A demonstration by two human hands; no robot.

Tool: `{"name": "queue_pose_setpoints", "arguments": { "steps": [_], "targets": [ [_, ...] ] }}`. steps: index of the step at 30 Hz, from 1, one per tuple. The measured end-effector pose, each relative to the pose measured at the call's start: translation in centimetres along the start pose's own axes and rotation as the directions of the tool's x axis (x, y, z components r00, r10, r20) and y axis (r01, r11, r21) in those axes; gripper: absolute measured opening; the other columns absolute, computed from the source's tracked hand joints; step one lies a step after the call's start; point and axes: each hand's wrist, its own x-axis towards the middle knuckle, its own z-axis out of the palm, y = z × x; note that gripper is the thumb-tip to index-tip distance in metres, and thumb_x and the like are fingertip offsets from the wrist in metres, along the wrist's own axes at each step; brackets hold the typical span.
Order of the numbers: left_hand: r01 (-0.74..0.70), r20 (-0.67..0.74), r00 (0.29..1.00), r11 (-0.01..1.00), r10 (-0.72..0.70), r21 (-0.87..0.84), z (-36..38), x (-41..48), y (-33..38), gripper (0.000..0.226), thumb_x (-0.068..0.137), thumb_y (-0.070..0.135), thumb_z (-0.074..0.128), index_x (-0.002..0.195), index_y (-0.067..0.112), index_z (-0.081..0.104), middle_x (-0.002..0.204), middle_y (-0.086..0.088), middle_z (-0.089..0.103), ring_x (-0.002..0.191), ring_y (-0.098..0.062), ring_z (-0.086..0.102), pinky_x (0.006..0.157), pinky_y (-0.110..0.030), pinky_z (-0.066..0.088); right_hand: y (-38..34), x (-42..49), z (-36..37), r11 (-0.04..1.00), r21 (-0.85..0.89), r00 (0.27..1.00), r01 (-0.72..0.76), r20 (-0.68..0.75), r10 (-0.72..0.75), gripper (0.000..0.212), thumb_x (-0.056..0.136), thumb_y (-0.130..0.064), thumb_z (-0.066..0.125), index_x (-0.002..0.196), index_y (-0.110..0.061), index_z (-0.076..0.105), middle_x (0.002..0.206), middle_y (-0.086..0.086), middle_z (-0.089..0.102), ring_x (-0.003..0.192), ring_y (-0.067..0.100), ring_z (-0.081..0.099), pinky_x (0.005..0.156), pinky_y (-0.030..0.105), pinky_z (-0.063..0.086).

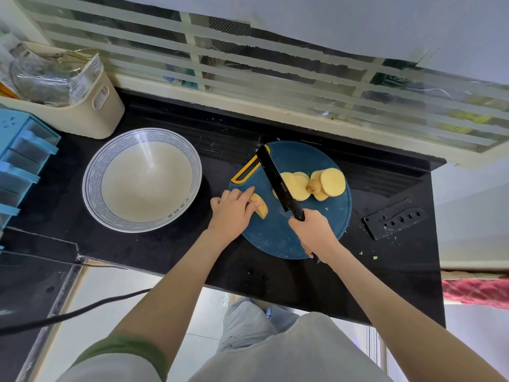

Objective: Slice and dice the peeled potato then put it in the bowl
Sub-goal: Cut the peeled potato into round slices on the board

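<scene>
"Where is the potato?"

"Mostly in rounds. Two overlapping heaps of slices (329, 183) lie on the far half of the blue cutting board (275, 241), to the right of the blade; the last piece, the potato end (260, 206), sits at the board's left edge under the left hand (231, 213)."

"Is that piece held?"

"It is; the fingers curl over it and pin it down, the forefinger stretched along its top. The right hand (312, 231) is wrapped round the handle of the knife (275, 177); the black blade slants across the board between the end and the slices, tip toward the window; whether the edge touches the board I cannot tell."

"Which step is this, then?"

"Slicing, I judge, and close to done; nothing is diced yet, and the bowl (93, 172), on the black counter (303, 285) just left of the board, holds no potato."

"What does the next move call for?"

"Bringing the blade over to that end for the last cuts, I would say; the piece is small and the fingertips lie close to where the edge must fall, so they want tucking back. After that the rounds need stacking, cutting into strips, then crosswise into cubes; the bowl is near, so the carry is short. The knife's sheath (396, 219) lies off to the right, out of the way."
</scene>
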Motion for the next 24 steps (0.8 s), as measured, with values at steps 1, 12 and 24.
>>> {"name": "queue_pose_setpoints", "arguments": {
  "steps": [1, 12, 24],
  "targets": [
    [0.030, -0.001, 1.000, 0.998, -0.030, -0.049, 0.1, -0.1, 0.0, 0.051, 0.102, 0.046, 0.027, 0.149, 0.028, 0.029, 0.135, -0.002, 0.046, 0.122, -0.021, 0.038, 0.097, -0.041, 0.026, 0.0, 0.0, 0.0, 1.000, 0.000, 1.000, 0.000, 0.000, 0.000, 0.021, 0.095, -0.022, 0.046, 0.075, -0.014, 0.043, 0.055, 0.007, 0.044, 0.029, 0.013, 0.039, 0.036, 0.022, 0.041],
    [0.213, -0.008, 0.969, 0.844, -0.248, -0.492, 1.2, -0.9, 0.3, 0.037, 0.101, 0.043, 0.037, 0.125, 0.018, 0.048, 0.119, 0.003, 0.059, 0.116, -0.018, 0.048, 0.093, -0.036, 0.022, -0.6, -0.7, 0.9, 0.996, -0.080, 0.998, 0.045, 0.039, -0.042, 0.022, 0.095, -0.021, 0.046, 0.075, -0.012, 0.043, 0.060, 0.004, 0.043, 0.044, 0.014, 0.040, 0.049, 0.030, 0.041],
    [0.273, -0.208, 0.906, 0.883, -0.369, -0.381, 3.1, -0.4, 3.1, 0.035, 0.104, 0.027, 0.020, 0.120, 0.014, 0.048, 0.112, -0.005, 0.057, 0.106, -0.024, 0.047, 0.089, -0.040, 0.026, -0.9, -1.1, 2.2, 0.992, -0.111, 0.998, 0.066, -0.006, -0.067, 0.022, 0.095, -0.020, 0.045, 0.075, -0.010, 0.045, 0.063, 0.001, 0.043, 0.051, 0.014, 0.040, 0.050, 0.028, 0.038]
  ]
}}
